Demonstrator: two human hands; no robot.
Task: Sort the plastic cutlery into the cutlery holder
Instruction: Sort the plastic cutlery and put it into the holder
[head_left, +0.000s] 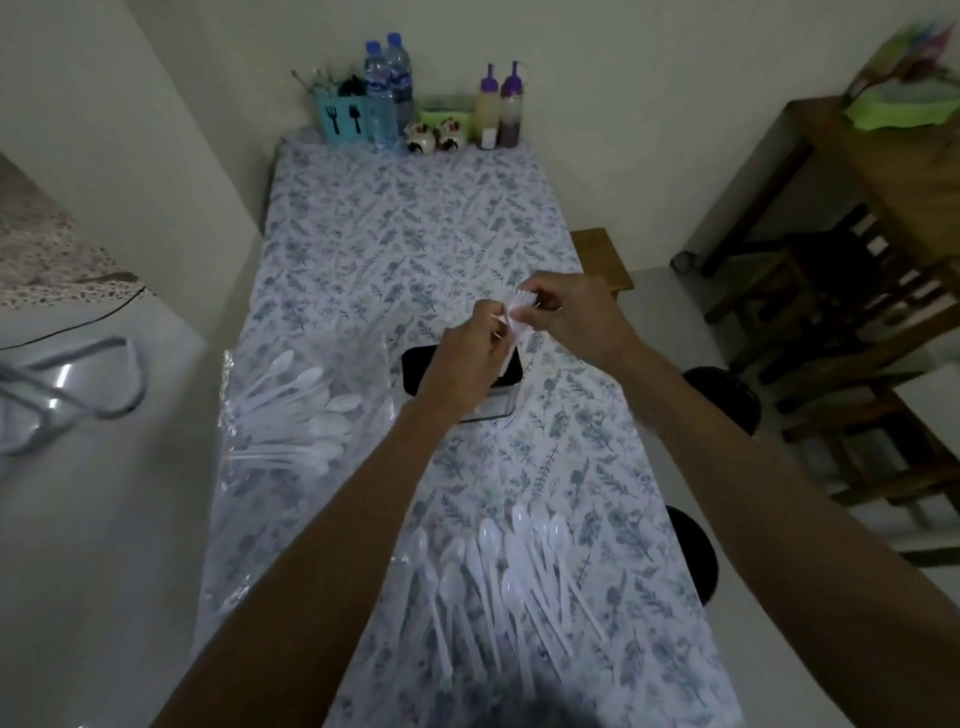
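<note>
1. Your fingertips (522, 306) meet at the centre of the frame, closed on a small white bundle (514, 319) of what looks like plastic cutlery. Which pieces they are, I cannot tell; it is blurred.
2. Your right hand (566, 312) pinches the upper end of the bundle, fingers narrow. Your left hand (467, 361) is closed around the lower part, and thin sticks, maybe toothpicks, show between the fingers.
3. Just below the hands, a dark rectangular container (462, 382) stands on the table (363, 249). I judge it is the cutlery holder, but your left hand covers much of it.
4. At the left of the frame, white spoons (306, 410) lie in a clear plastic bag (270, 467). In the lower centre, a second heap of spoons (498, 566) lies loose on the flowered cloth.
5. At the top centre, well apart from the work, stand water bottles (387, 83), two sauce bottles (501, 106) and a blue caddy (343, 117).
6. Handling, as a judgement: this cutlery is very light, thin and smooth, so it slips easily and a bundle can fan out. It bends a little and may snap if you squeeze hard.
7. Take hold at the handles, near the middle, with all bowls facing one way, and lower them handle-first into the holder.
</note>
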